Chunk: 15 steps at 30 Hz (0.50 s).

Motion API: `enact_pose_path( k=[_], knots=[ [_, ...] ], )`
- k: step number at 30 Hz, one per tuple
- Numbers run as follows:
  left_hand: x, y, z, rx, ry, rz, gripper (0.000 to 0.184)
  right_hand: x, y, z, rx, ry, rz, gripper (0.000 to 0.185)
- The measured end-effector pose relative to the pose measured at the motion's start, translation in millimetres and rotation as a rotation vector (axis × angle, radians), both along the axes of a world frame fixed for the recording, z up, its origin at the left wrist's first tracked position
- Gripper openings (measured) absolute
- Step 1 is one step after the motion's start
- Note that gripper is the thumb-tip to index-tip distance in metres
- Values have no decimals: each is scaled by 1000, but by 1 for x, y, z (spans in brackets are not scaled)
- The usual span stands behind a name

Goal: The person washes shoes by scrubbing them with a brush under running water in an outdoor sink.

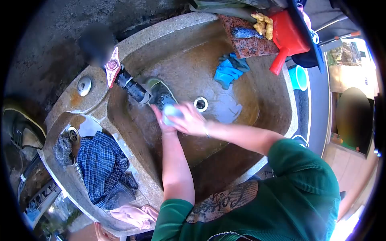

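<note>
Held close together, my left hand and right hand work inside the large stone basin. My right hand wraps its fingers around 1 pale object, which sits between both palms; I cannot tell whether my left hand grips it too. Blur softens its ends, so which way it points is uncertain, though its long axis seems to slant from upper left to lower right. Just above my hands lies 1 dark item with an olive edge, beside the mouth of the black tap; its long axis slants the same way, its lower end towards my hands. Right of them is the drain; farther up lie blue gloves.
</note>
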State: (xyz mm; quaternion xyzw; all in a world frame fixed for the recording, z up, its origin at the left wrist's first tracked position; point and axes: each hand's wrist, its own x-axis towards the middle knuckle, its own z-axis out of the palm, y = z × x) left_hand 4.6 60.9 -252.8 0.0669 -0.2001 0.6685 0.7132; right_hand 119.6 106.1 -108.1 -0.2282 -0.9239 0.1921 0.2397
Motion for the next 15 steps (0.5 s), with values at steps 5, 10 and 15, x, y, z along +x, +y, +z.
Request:
enact_pose_path(
  k=[5, 10, 15],
  knots=[
    [11, 11, 86, -900, 238, 256, 70, -77, 69, -6, 91, 78, -223, 42],
    [0, 8, 74, -1062, 194, 63, 74, 31, -15, 7, -25, -86, 91, 48],
    [6, 22, 95, -887, 285, 344, 71, -85, 76, -7, 47, 82, -261, 44]
  ],
)
